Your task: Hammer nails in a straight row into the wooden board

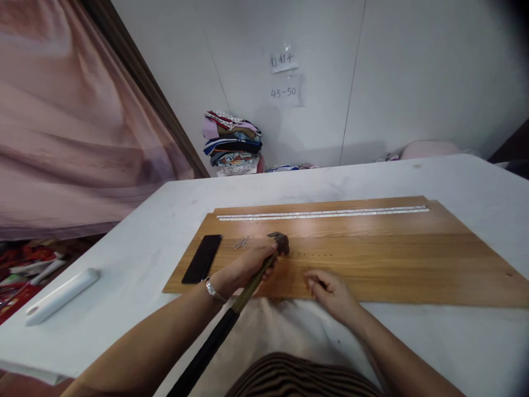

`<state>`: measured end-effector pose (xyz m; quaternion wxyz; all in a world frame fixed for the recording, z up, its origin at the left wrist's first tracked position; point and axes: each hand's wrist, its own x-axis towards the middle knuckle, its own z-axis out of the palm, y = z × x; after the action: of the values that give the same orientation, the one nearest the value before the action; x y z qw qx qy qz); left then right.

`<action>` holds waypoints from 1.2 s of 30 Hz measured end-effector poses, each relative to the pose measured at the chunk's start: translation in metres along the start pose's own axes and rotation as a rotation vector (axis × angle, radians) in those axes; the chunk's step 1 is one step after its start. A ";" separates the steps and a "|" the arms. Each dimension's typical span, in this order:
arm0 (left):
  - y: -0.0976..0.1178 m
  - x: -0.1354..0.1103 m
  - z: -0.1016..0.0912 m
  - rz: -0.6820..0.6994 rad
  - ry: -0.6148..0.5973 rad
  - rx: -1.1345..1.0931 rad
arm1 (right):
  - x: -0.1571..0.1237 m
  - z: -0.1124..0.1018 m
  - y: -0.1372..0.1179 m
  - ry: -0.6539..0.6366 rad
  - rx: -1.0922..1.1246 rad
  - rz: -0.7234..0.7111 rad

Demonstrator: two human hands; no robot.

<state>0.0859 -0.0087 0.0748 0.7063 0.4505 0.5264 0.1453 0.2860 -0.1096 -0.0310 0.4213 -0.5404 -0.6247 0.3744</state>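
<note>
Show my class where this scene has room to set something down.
Free: the board right of the dark dots, nearer than the white strips; the table between white object and board. Crowded: around phone, nails and hammer.

Upper sheet (284, 60): "钉钉子"; lower sheet (286, 92): "45-50".

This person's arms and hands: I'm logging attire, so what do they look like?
No sleeve shows on the left forearm or right forearm. Neither the left hand nor the right hand wears a glove. A silvery band, perhaps a bracelet or watch, circles the left one's wrist; none shows on the right.
</note>
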 end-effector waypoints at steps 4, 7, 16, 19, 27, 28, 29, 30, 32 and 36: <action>-0.001 -0.001 -0.001 -0.005 -0.017 -0.002 | 0.000 -0.001 -0.001 -0.008 0.003 0.003; -0.001 -0.002 -0.002 -0.017 -0.020 -0.019 | -0.001 -0.002 -0.004 -0.009 0.002 0.004; -0.001 -0.001 -0.001 -0.019 -0.031 -0.001 | -0.001 -0.001 0.002 0.003 0.001 0.007; 0.001 -0.001 -0.001 -0.035 -0.032 -0.025 | -0.001 -0.001 0.001 0.002 0.012 0.001; 0.003 0.000 -0.001 -0.025 -0.018 -0.004 | -0.001 -0.001 0.001 0.005 0.005 0.001; 0.002 0.001 -0.001 -0.026 -0.016 0.004 | -0.001 -0.001 0.001 0.005 0.003 0.003; 0.001 0.001 -0.001 -0.026 -0.014 0.008 | -0.001 -0.001 0.001 0.004 0.001 0.005; 0.001 0.002 -0.001 -0.028 -0.016 0.010 | -0.001 -0.001 0.001 0.004 0.000 0.006; 0.000 0.002 -0.002 -0.035 -0.021 0.008 | -0.001 -0.002 -0.001 0.005 -0.002 0.009; 0.002 0.001 -0.003 -0.030 -0.022 0.000 | -0.001 -0.002 -0.003 0.004 -0.004 0.007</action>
<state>0.0839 -0.0054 0.0756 0.7142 0.4440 0.5254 0.1299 0.2872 -0.1106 -0.0277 0.4202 -0.5443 -0.6227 0.3734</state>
